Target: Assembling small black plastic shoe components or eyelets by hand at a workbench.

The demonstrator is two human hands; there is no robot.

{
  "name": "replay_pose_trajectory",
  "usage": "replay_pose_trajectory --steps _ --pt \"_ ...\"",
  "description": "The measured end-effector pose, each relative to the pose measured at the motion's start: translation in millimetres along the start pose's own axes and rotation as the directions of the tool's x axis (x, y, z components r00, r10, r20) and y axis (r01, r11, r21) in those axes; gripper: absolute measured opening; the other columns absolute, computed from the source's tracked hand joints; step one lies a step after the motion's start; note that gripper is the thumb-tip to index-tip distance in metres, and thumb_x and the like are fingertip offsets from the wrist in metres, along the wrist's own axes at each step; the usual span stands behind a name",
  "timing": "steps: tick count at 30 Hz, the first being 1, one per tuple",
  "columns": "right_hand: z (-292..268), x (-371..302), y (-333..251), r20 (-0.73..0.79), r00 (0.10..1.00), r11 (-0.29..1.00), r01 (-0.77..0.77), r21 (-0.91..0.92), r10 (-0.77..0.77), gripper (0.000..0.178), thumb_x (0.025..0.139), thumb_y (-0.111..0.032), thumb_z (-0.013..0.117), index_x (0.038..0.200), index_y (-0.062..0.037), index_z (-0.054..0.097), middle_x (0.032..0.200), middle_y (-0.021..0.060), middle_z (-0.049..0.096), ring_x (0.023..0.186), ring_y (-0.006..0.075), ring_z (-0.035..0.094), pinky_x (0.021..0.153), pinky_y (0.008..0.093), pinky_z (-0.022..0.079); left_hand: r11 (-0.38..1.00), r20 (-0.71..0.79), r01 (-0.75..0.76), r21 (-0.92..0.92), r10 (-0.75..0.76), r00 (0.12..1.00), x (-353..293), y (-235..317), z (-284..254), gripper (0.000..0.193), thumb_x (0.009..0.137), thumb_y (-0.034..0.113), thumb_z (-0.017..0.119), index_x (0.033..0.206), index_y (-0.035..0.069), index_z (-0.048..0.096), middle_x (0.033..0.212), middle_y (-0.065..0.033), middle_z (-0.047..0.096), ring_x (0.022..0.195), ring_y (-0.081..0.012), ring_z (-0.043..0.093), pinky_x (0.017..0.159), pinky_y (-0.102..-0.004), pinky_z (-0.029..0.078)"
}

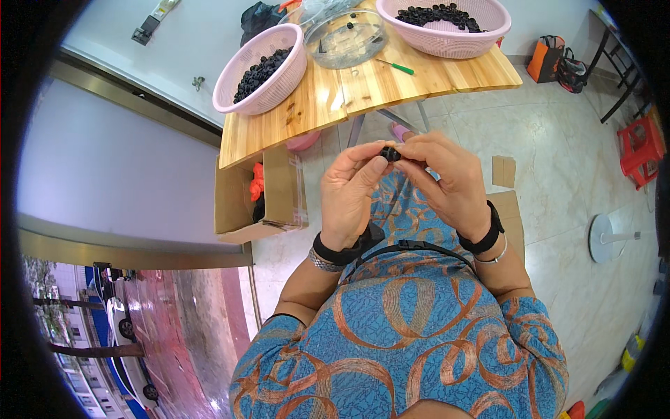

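Observation:
Between my two hands, above my lap, is a small round black part (390,153). My left hand (349,185) pinches it from the left with thumb and fingertips. From the other side my right hand (447,178) grips it the same way. Fingers cover much of the part, so its exact kind does not show. On the wooden table (314,119) beyond, a pink basket (279,87) at the left holds many small black parts (259,73). Another pink basket (453,45) at the right holds more of them.
A clear round tray (342,52) with a few black pieces and a green-handled screwdriver (401,68) lie between the baskets. Below the table's left end stands a cardboard box (286,195). Red stools (641,150) and an orange-black bag (546,59) are at the right.

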State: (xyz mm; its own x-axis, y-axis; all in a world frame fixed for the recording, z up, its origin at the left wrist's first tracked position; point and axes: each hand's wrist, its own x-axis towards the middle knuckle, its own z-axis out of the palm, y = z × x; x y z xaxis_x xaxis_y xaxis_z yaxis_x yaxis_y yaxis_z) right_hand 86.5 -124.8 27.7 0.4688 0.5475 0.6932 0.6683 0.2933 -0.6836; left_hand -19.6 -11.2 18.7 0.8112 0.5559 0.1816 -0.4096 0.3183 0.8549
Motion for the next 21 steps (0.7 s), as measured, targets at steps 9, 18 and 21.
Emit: replay_pose_trajectory --steps 9,18,21 --pt "1.6 1.8 -4.1 0.02 0.998 0.998 -0.067 0.006 0.067 0.017 0.074 -0.005 0.065 0.089 -0.0003 0.06 0.079 0.0101 0.059 0.063 0.021 0.058 0.055 0.0281 0.047 0.993 -0.006 0.057 -0.099 -0.058 0.998 0.3 -3.7 -3.7 0.02 0.085 0.004 0.056 0.104 -0.001 0.056 0.101 -0.0118 0.061 0.094 -0.0175 0.059 0.084 -0.031 0.049" --pt "-1.2 2.6 -2.3 0.048 0.998 0.998 -0.041 -0.051 0.043 0.017 0.074 -0.006 0.064 0.089 -0.0012 0.059 0.08 0.0107 0.059 0.067 0.0249 0.058 0.058 0.031 0.047 0.999 0.01 0.016 -0.042 -0.015 1.0 -0.5 -5.3 -2.6 0.019 0.085 0.002 0.055 0.104 -0.002 0.055 0.102 -0.012 0.06 0.095 -0.0171 0.058 0.085 -0.0308 0.048" --pt "-3.2 4.1 -5.3 0.07 0.998 0.995 0.003 -0.096 0.004 0.017 0.074 -0.005 0.063 0.09 -0.0017 0.058 0.08 0.0115 0.059 0.07 0.0287 0.058 0.06 0.0339 0.047 0.994 0.009 -0.052 0.097 0.051 0.999 -1.0 -8.1 -5.6 0.02 0.085 0.001 0.055 0.105 -0.003 0.055 0.103 -0.0118 0.06 0.096 -0.0167 0.057 0.086 -0.0293 0.047"
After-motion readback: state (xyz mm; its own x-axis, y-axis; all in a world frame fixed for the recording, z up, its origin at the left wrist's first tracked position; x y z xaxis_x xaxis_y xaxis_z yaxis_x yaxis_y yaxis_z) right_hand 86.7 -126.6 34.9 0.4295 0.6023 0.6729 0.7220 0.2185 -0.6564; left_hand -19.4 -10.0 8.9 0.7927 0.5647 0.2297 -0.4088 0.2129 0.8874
